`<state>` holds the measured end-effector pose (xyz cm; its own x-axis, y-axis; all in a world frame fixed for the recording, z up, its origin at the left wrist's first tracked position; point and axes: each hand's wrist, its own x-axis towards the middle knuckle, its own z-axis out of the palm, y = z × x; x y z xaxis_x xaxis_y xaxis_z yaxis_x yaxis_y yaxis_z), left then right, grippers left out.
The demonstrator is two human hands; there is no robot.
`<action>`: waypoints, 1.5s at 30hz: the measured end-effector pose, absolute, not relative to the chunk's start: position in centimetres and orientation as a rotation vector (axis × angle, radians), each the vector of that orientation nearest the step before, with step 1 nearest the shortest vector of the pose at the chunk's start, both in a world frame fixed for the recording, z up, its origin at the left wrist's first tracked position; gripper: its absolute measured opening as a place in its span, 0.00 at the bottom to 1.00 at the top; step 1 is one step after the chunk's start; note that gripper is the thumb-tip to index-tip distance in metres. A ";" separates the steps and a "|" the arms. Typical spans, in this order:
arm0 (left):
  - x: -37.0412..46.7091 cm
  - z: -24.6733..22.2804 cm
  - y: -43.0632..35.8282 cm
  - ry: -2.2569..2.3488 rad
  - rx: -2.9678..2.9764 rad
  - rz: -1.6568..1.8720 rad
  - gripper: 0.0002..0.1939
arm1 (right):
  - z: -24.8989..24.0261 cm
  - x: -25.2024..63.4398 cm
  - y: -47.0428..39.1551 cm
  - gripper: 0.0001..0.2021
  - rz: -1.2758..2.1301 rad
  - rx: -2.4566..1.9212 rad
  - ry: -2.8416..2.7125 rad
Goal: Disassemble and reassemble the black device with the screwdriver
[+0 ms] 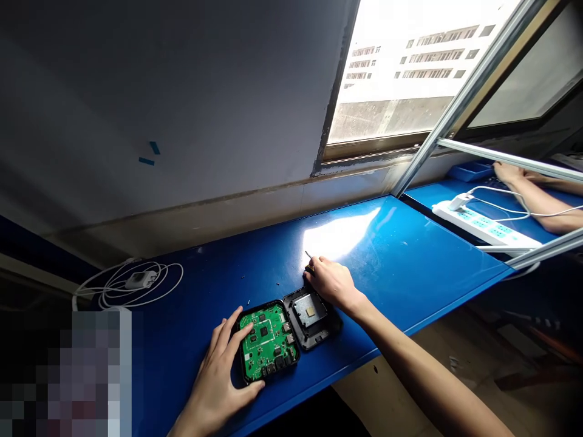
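My left hand [221,363] spans the left side of an opened black electronics case [240,363], fingers at its far edge and over the board, thumb at its near corner. A green circuit board [273,340] with chips and metal ports fills this half. Against its right side lies the other black half, the cover [319,335], with a silver metal plate [310,309] inside. My right hand [331,280] is closed just beyond the cover around a screwdriver [308,255], whose thin dark shaft points away; most of the handle is hidden.
Several tiny screws [248,302] lie on the blue table [200,328] past the case. A coiled white cable with an adapter [141,279] sits at left. At right are a metal frame [426,149], a white power strip [487,227] and another person's arms [542,200].
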<state>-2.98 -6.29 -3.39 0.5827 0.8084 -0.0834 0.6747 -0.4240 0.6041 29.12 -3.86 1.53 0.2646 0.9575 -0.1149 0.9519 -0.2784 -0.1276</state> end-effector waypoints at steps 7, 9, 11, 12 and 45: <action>-3.1 -4.4 -6.6 1.170 2.263 0.432 0.43 | 1.8 30.2 -5.2 0.16 0.268 -2.412 -1.807; -3.1 -4.3 -6.5 1.162 2.265 0.431 0.43 | 1.5 30.5 -5.6 0.16 0.256 -2.420 -1.774; -3.2 -4.1 -6.3 1.139 2.278 0.405 0.43 | 1.1 30.4 -5.9 0.15 0.243 -2.430 -1.755; -3.3 -4.0 -6.2 1.124 2.288 0.390 0.43 | 0.8 30.3 -6.0 0.14 0.236 -2.434 -1.752; -1.4 1.7 -9.6 1.304 2.200 0.523 0.52 | 6.2 31.7 -12.0 0.77 0.117 -1.412 -2.345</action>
<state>-1.36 -9.58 1.71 0.4608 0.8854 0.0611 0.6823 -0.3975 0.6136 31.65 -12.00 6.20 -0.4103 0.8638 0.2924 0.8304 0.4864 -0.2717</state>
